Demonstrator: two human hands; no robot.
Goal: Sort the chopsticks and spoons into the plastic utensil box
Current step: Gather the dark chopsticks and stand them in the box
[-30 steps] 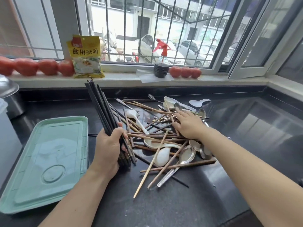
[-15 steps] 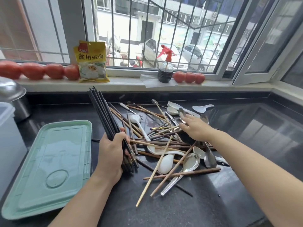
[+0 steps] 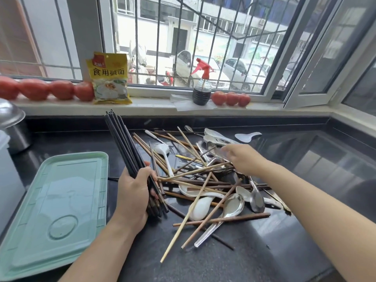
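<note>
My left hand (image 3: 133,193) grips a bundle of black chopsticks (image 3: 122,143) that points up and away toward the window. To its right lies a tangled pile of wooden chopsticks (image 3: 200,202), metal spoons (image 3: 234,206) and white spoons (image 3: 200,207) on the black counter. My right hand (image 3: 243,158) reaches into the far side of the pile, its blurred fingers over the metal spoons there; whether it holds one is unclear. A mint-green plastic lid (image 3: 55,202) lies flat at the left. At the far left edge is a white plastic box (image 3: 5,180), mostly out of frame.
A steel pot (image 3: 14,127) stands at the back left. On the windowsill are tomatoes (image 3: 61,89), a yellow packet (image 3: 109,78), a red-topped spray bottle (image 3: 201,86) and more tomatoes (image 3: 231,98). A lone white spoon (image 3: 247,136) lies behind the pile.
My right hand has lifted off the pile's middle and shifted toward the far spoons. My left hand keeps the same black bundle. The camera has moved slightly nearer.
</note>
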